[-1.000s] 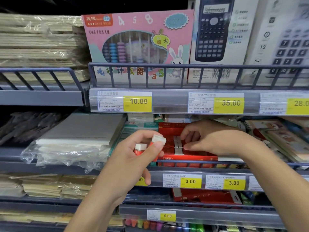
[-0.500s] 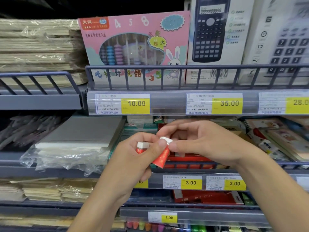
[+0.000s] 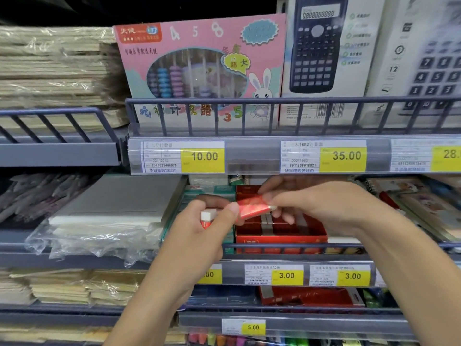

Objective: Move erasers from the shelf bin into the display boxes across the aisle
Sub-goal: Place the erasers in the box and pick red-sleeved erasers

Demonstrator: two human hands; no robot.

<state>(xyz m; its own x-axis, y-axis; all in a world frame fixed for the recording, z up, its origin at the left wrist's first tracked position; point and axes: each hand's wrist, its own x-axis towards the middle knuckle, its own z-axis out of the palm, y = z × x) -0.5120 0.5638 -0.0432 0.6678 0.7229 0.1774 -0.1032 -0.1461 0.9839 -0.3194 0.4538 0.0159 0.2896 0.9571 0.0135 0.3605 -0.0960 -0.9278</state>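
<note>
A red box of erasers [image 3: 282, 231] sits on the middle shelf behind a grey wire rail. My left hand [image 3: 199, 236] holds a white eraser with a red sleeve [image 3: 207, 217] in its curled fingers, in front of the box's left side. A second red-sleeved eraser [image 3: 253, 208] lies level above the box, pinched at its right end by my right hand [image 3: 321, 208] and touched at its left end by my left thumb. More erasers lie in rows inside the box, partly hidden by my hands.
A plastic-wrapped white paper pack [image 3: 112, 208] lies left of the box. Notebooks [image 3: 411, 203] lie to the right. The shelf above holds a pink abacus box [image 3: 199, 68] and calculator boxes [image 3: 324, 58]. Price strips [image 3: 287, 274] run along the shelf edges.
My right hand lifted an eraser out of the red box and brought it up to my left hand. That eraser turned from hanging tilted to lying level between both hands.
</note>
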